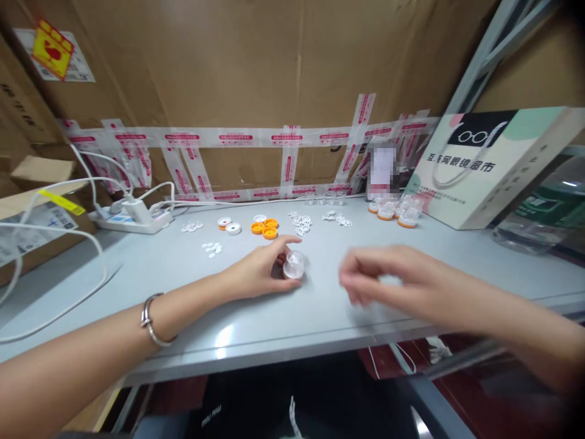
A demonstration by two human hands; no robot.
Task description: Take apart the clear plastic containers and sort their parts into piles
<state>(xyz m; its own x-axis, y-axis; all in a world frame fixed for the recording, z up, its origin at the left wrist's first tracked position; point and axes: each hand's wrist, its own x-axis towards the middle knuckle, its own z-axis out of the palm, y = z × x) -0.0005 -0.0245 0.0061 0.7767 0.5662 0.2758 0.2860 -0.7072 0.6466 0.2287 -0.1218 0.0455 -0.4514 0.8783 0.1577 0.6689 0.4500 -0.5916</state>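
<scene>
My left hand (269, 268) rests on the grey table, its thumb and fingers curved around a small clear plastic cup (294, 264) that stands on the tabletop. Something whitish shows inside the cup, too small to make out. To the right, apart from the cup, my right hand (384, 275) is held over the table with thumb and fingers pinched together. Motion blurs its fingertips, and whatever they may hold is hidden. Beyond my left hand lie orange rings (269, 233), white round caps (233, 228) and small white lattice pieces (302, 224).
Small white discs (212, 249) lie at the left. Clear cups (324, 198) and orange-based domes (408, 214) stand at the back. A power strip (132, 222) with white cables, a phone (382, 167), a paper bag (489, 164) and a large bottle (539, 213) edge the table.
</scene>
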